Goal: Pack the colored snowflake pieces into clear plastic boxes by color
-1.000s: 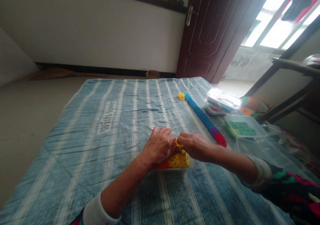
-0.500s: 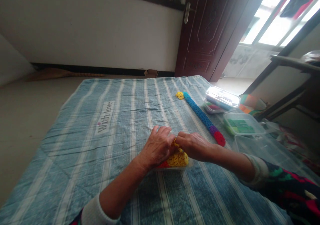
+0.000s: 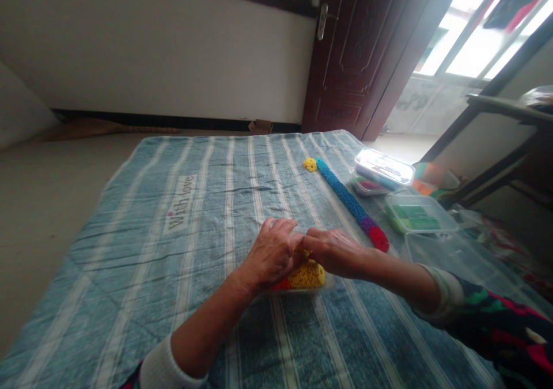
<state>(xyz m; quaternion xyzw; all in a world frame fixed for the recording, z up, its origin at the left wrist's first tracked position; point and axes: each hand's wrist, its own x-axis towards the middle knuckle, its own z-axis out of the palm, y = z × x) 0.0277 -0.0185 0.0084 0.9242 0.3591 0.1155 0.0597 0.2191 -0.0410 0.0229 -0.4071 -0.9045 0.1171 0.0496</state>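
A shallow clear plastic box sits on the cloth in front of me. Inside it lies a yellow crocheted piece, with a red crocheted part beside it. From the left, my left hand bends over the box, its thumb and forefinger closed on the yellow piece. My right hand pinches the same yellow work at the upper right, fingertips touching the left thumb area. The hands cover the box's far part and most of what the fingertips hold.
A long blue, purple and red crocheted strip with a yellow flower lies beyond my right hand. Clear boxes are stacked at right, near a box of green pieces and a clear lid. Striped cloth spreads underneath.
My right fingertips have shifted slightly against the left ones, and less yellow shows between them. Both arms and the other things stay where they were.
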